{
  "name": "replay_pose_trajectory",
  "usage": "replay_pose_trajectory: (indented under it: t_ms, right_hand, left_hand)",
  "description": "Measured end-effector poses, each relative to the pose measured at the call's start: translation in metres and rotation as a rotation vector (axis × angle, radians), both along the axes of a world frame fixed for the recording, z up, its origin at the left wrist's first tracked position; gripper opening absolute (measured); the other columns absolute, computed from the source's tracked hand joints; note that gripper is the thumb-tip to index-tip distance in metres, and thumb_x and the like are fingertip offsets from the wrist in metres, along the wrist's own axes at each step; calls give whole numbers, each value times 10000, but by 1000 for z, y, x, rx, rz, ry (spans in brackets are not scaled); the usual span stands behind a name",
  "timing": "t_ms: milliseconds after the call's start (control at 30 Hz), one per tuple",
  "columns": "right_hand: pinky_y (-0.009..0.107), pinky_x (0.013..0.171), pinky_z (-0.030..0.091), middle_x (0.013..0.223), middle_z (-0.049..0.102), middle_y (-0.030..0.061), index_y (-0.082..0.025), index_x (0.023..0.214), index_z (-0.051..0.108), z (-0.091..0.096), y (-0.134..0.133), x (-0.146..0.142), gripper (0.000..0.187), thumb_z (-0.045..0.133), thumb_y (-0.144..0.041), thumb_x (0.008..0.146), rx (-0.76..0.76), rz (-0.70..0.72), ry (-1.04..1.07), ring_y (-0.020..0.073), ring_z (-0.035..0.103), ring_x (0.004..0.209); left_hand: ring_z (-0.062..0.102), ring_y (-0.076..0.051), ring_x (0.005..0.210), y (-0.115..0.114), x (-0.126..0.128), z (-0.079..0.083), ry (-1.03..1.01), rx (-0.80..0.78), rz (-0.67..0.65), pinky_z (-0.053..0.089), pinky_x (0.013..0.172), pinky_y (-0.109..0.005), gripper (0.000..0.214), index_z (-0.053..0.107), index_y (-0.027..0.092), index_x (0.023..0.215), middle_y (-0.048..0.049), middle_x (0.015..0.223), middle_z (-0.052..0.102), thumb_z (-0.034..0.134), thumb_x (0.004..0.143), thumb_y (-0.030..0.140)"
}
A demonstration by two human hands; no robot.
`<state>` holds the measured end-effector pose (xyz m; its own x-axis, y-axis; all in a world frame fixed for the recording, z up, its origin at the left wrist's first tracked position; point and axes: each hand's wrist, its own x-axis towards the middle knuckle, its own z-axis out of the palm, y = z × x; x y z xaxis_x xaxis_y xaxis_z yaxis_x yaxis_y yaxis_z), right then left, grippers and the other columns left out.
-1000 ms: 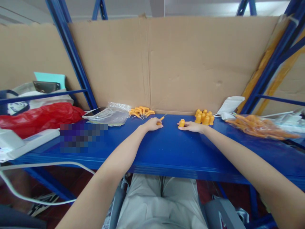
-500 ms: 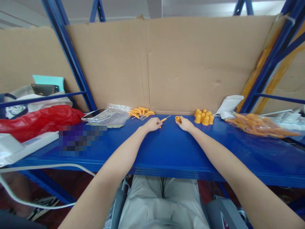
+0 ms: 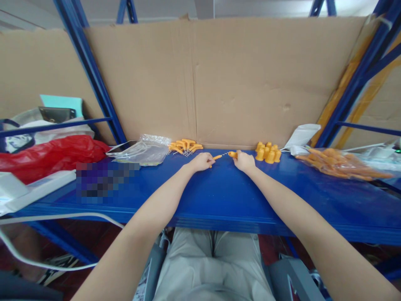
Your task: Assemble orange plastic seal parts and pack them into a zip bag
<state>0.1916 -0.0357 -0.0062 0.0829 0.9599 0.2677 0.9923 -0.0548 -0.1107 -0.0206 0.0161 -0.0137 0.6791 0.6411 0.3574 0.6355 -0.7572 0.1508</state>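
Observation:
My left hand [image 3: 202, 161] rests on the blue shelf [image 3: 219, 196], closed on a small orange T-shaped handle with a metal corkscrew tip [image 3: 219, 156]. My right hand [image 3: 244, 161] is closed on an orange cap [image 3: 232, 154], held against the tip of the corkscrew. Behind my left hand lies a pile of orange corkscrew handles [image 3: 185, 146]. A group of several orange caps [image 3: 268, 153] stands just right of my right hand.
A clear plastic bag [image 3: 144, 151] lies left of the pile. A bag of orange parts [image 3: 338, 164] and a white pouch [image 3: 302, 136] sit at the right. A red bag [image 3: 50, 154], white items and a cable fill the left. Cardboard [image 3: 250, 79] backs the shelf.
My right hand carried the orange cap leftward from near the group of caps to the corkscrew tip held by my left hand. My left hand stayed almost in place.

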Motion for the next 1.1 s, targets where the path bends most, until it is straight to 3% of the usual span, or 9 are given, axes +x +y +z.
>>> replay_pose_trajectory:
  t_ms: [533,700,833,967,1100]
  right_hand:
    - [442,977,373,1149,677,234,-79,1191,569,3,-3,2,342,403,-157,902,61,-106,8,317,636,1119]
    - [455,995,327,1208,653,231,-64,1294,515,4,-4,0,416,370,-155,915,130,54,-86,326,622,1119]
    - [458,1028,271,1282,615,231,-44,1378,449,3,-4,-2,485,358,-132,910,229,226,-189,312,596,1141]
    - [469,1019,268,1227,644,243,-17,1349,479,0,-1,2,474,365,-136,904,296,277,-242,317,616,1089]
    - [454,1010,310,1203,659,236,-25,1297,523,-2,5,12,431,411,-187,913,303,358,-236,316,630,1085]
  left_hand:
    - [665,-185,898,-13,6,6,-1,6,-6,487,873,-270,242,761,180,773,-58,964,714,543,874,212]
    - [657,-178,853,-20,10,7,37,55,-12,491,857,-282,279,735,178,706,-60,983,700,524,887,203]
    - [649,-210,947,-24,12,7,108,156,20,495,892,-318,280,752,161,792,-91,1021,691,494,900,177]
    - [641,-214,996,-23,12,6,140,230,51,493,935,-345,267,757,147,922,-102,1043,689,493,888,128]
    - [645,-227,994,-21,10,7,136,254,52,500,930,-355,266,756,121,903,-123,1000,690,492,882,100]
